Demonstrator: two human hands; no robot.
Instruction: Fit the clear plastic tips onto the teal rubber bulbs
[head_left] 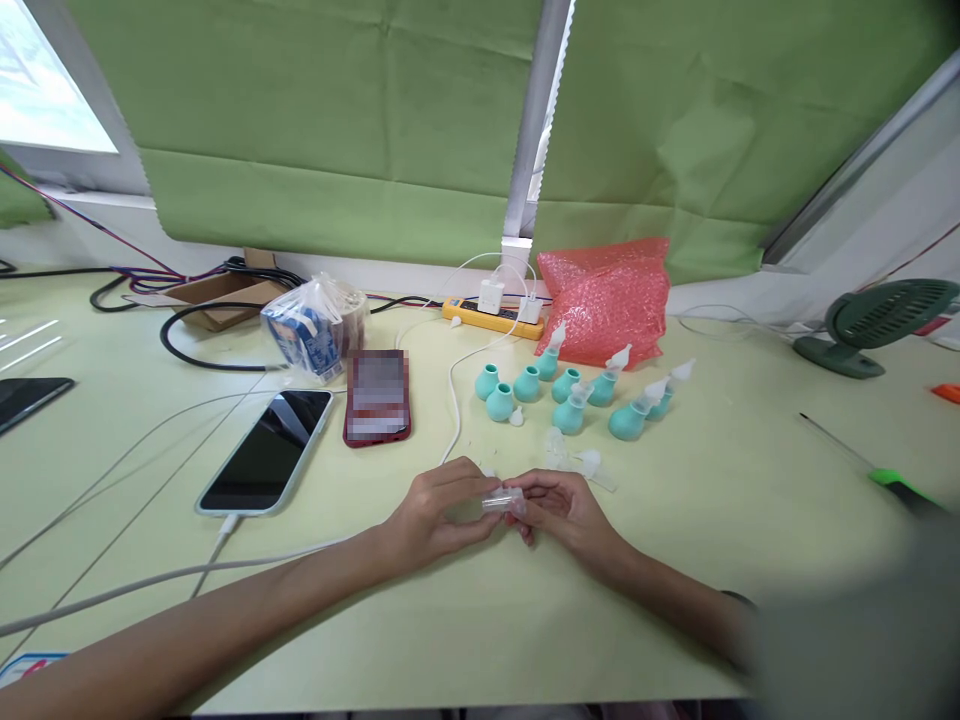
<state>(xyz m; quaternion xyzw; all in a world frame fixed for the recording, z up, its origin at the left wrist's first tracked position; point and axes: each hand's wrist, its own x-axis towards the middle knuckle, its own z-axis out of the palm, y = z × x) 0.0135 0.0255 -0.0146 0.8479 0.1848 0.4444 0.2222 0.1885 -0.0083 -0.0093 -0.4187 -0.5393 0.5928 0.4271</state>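
Clear plastic tube [499,501], pinched by left hand [441,502] and right hand [568,511] fingertips, seems light and slippery, best gripped around its sides.

indoor workroom, either an office or a small light-assembly workshop; cannot tell which. pale yellow-green tabletop [705,560] set along a window [49,85] wall, green fabric blinds [337,110] drawn down over most of it. office signs: yellow power strip [469,315] carrying white plug-in chargers [491,296], a pale-cased smartphone [266,450] on its white charging cable [228,530], dark green desk fan [892,308] at right. workshop signs: green-and-black-handled screwdriver [891,477], red bubble-wrap pouch [607,300], open cardboard box [214,315] beside black cable [165,335], cluster of like teal squeeze bulbs [568,417], some fitted with translucent tips [655,391].
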